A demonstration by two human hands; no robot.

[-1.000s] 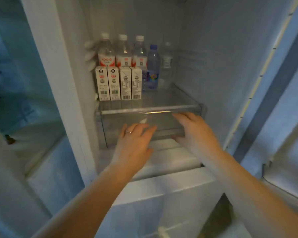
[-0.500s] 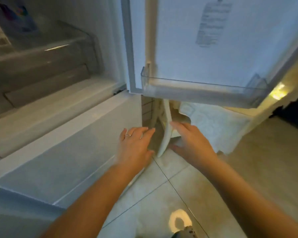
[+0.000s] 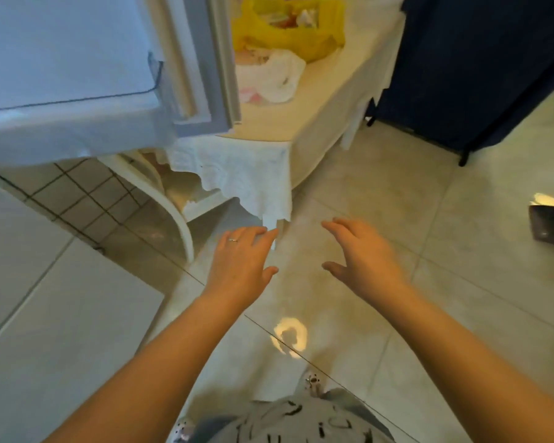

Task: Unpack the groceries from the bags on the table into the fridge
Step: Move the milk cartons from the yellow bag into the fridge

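Beyond both empty hands (image 3: 304,257), yellow bag (image 3: 288,30) on table (image 3: 327,91), well apart

2 bare forearms without sleeves are seen, ending in the left hand (image 3: 242,262) and the right hand (image 3: 363,255). A thin silver ring (image 3: 233,240) is worn on 1 finger of the left hand. A grey garment (image 3: 296,422) with dark scribbled markings is worn lower down.

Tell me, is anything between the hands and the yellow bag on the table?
Nothing visible blocks it. Both hands, left and right, are empty above the floor; the yellow bag sits on the table beside the fridge door.
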